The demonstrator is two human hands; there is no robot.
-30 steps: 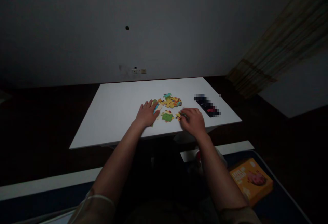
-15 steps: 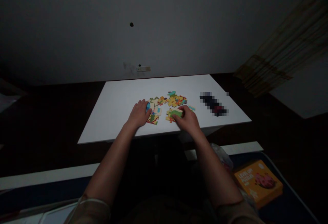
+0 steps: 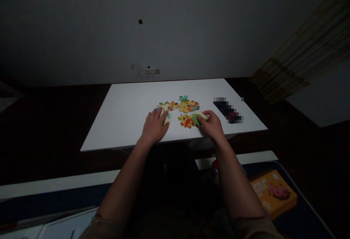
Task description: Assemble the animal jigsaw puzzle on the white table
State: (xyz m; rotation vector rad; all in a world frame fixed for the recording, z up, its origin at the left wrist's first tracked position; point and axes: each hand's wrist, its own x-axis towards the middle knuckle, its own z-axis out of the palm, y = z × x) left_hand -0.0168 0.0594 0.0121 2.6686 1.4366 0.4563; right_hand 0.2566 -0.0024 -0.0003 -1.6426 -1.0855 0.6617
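The right hand [image 3: 213, 126] holds its grip pinched on a green jigsaw piece [image 3: 197, 119], while the left hand [image 3: 154, 126] lies spread, fingers resting on cream-and-blue jigsaw pieces [image 3: 165, 116]. Joined colourful jigsaw pieces [image 3: 188, 104] lie between both hands on the white surface [image 3: 128, 122]. A blurred dark object [image 3: 228, 110] lies just right; an orange box [image 3: 273, 194] sits below the surface.

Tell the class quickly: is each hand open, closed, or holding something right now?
Left hand: open, fingers spread, resting on jigsaw pieces.
Right hand: curled, apparently holding a green jigsaw piece.
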